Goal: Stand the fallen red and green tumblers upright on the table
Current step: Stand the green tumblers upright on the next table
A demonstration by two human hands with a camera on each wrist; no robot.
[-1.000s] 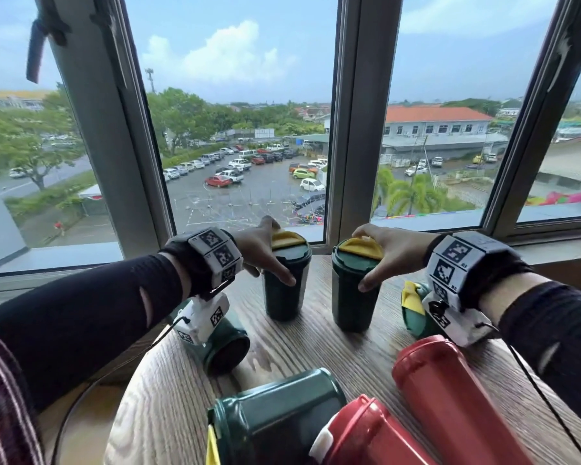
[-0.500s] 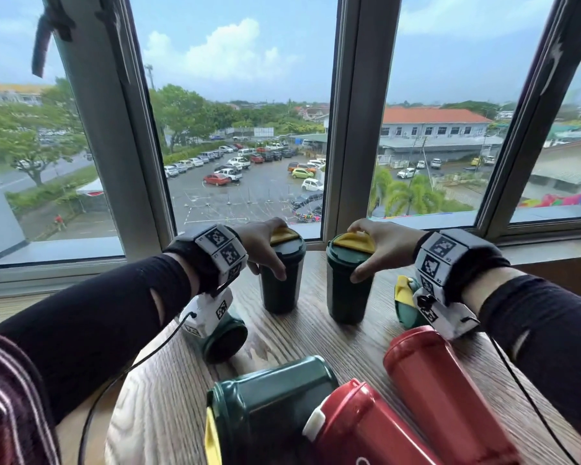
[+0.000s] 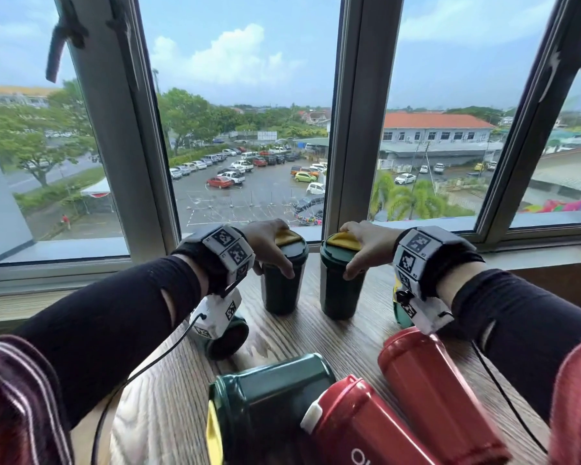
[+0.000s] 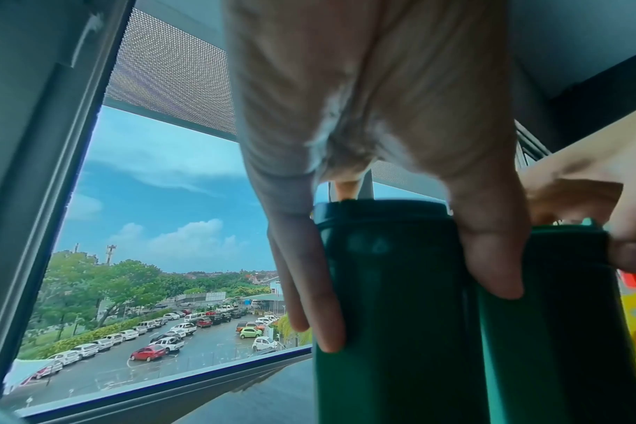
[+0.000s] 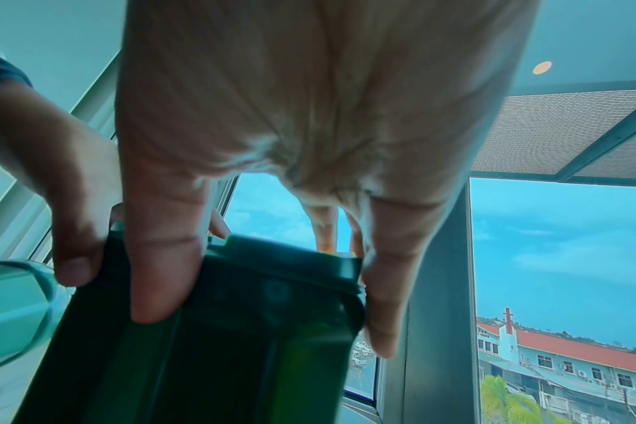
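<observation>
Head view: our left hand (image 3: pixel 265 245) grips the lid of one upright green tumbler (image 3: pixel 280 286), our right hand (image 3: pixel 366 246) another (image 3: pixel 339 290), both standing on the far wooden table (image 3: pixel 316 337); two red tumblers (image 3: pixel 430 391) lie fallen nearer.

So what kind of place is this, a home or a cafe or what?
Hard to say for sure: probably an upper-floor cafe or office seating spot. A round wooden table sits against big metal-framed windows overlooking a car park far below.
</observation>
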